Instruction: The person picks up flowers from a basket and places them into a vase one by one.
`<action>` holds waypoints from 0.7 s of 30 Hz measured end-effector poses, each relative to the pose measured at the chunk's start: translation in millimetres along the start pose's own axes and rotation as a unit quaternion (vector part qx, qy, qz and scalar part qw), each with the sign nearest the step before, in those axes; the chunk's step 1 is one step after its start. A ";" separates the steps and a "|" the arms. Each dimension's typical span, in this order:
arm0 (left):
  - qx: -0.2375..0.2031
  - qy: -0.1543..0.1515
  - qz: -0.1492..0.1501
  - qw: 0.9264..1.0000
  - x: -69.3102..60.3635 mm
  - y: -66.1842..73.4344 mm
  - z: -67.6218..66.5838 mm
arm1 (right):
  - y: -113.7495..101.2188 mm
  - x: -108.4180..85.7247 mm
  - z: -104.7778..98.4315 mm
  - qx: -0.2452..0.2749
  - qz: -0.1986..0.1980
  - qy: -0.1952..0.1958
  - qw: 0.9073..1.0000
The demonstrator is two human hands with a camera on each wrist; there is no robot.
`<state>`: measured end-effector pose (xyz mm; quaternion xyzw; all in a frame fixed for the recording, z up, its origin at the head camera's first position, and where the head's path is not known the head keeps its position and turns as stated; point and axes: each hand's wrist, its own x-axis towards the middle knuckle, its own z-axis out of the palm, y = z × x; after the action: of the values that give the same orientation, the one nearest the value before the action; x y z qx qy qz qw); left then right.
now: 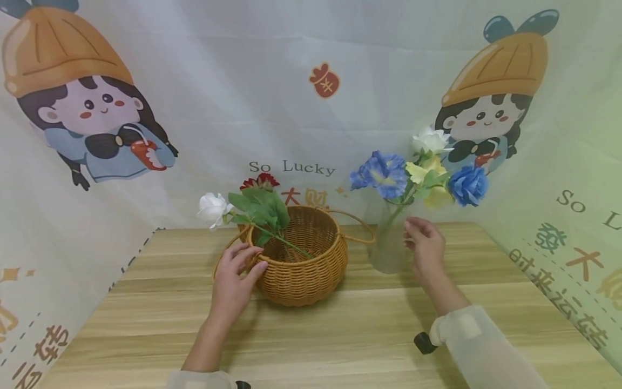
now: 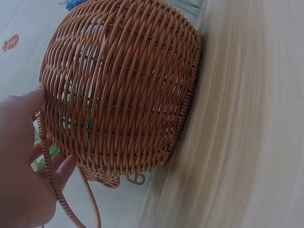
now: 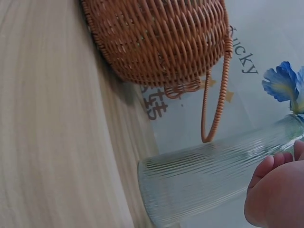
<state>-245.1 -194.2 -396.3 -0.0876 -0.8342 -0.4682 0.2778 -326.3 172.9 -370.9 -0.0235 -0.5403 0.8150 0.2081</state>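
Observation:
A brown wicker basket (image 1: 301, 281) stands on the table, its two handles lowered to the sides. My left hand (image 1: 233, 281) holds its left rim, with the thumb on the outer wall in the left wrist view. A white artificial flower (image 1: 214, 209) and a dark red one (image 1: 261, 181) lean out of the basket's left side; a green stem crosses its inside. My right hand (image 1: 426, 246) is beside the clear ribbed glass vase (image 1: 389, 248), fingers loosely bent, nothing seen between them. The vase bears a blue-violet flower (image 1: 384, 174), a blue rose (image 1: 468, 185), yellow blooms (image 1: 427, 172) and a white flower (image 1: 431, 140).
The wood-grain table (image 1: 311, 346) meets a pale printed cloth backdrop (image 1: 233, 86) at the back and both sides. The basket's right handle (image 1: 362, 222) reaches close to the vase. Dark wrist straps (image 1: 425, 343) show by the sleeves.

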 end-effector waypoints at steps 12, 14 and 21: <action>0.002 0.001 0.004 1.000 -0.1 0.3 -0.3 | 6.7 -12.3 9.0 0.042 0.011 -0.032 0.999; 0.003 0.000 0.004 1.000 -0.2 0.2 -0.4 | 7.0 -14.7 12.1 0.054 0.011 -0.042 0.998; 0.004 0.001 0.004 1.000 0.0 -0.3 -0.4 | 6.6 -22.5 25.3 0.078 -0.004 -0.085 0.993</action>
<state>-245.0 -194.7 -396.3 -0.0895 -0.8355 -0.4637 0.2809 -314.5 140.5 -370.5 0.0649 -0.4907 0.8529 0.1660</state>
